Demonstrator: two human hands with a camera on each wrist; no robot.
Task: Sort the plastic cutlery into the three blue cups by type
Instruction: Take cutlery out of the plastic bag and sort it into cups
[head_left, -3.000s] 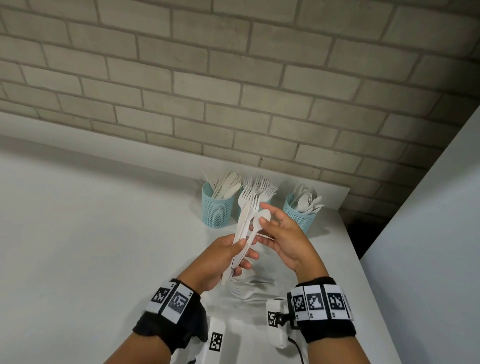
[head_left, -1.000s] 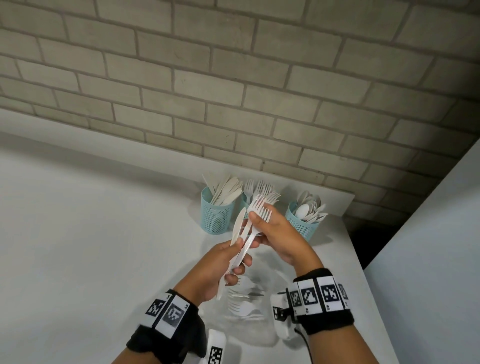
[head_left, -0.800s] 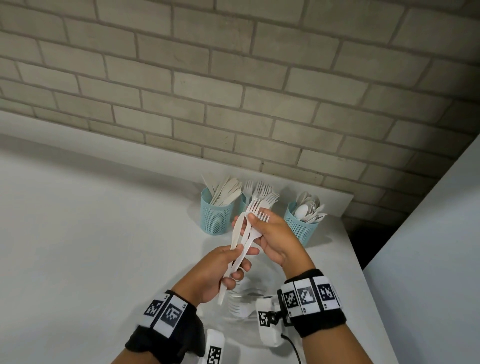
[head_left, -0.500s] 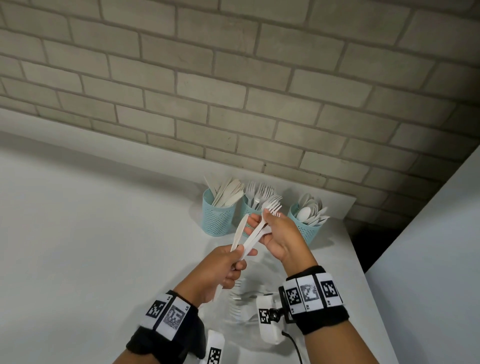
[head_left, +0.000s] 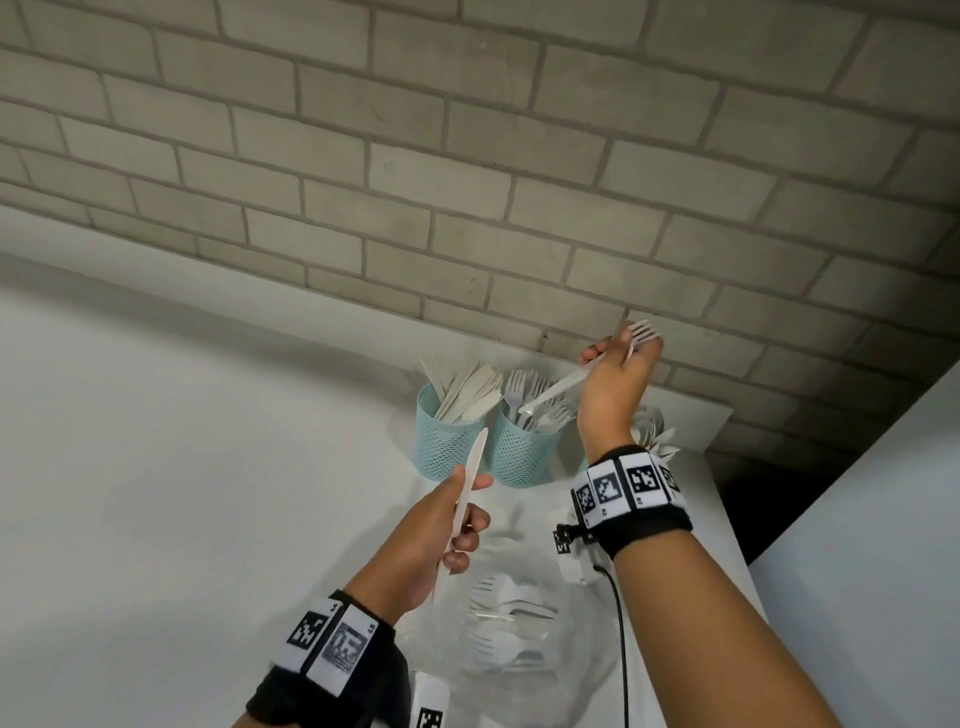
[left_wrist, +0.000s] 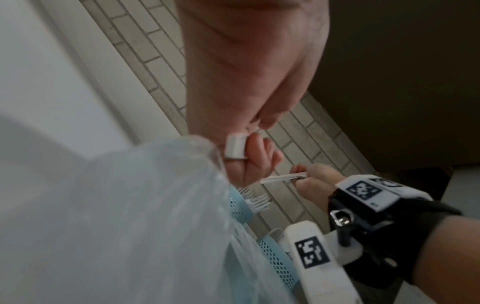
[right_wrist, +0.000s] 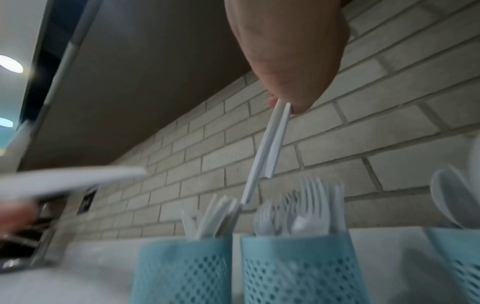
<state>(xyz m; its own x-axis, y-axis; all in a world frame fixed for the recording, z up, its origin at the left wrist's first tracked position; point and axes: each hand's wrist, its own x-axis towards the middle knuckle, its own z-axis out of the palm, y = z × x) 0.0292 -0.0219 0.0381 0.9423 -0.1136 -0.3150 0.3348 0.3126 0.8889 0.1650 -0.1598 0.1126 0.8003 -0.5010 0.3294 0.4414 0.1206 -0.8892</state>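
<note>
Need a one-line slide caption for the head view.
Right hand lifts forks over the middle cup; left hand holds a knife.

No readable text; wristbands (head_left: 628, 486) bear coded markers only.

Right hand (head_left: 618, 384) raised, fingers curled (seemingly pinching), left hand (head_left: 436, 530) lower, gripping

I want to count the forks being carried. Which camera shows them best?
The right wrist view: two handles of the forks hang side by side from the right hand. The head view shows the tines above that hand, handles merged. The left wrist view shows only a blurry handle.
</note>
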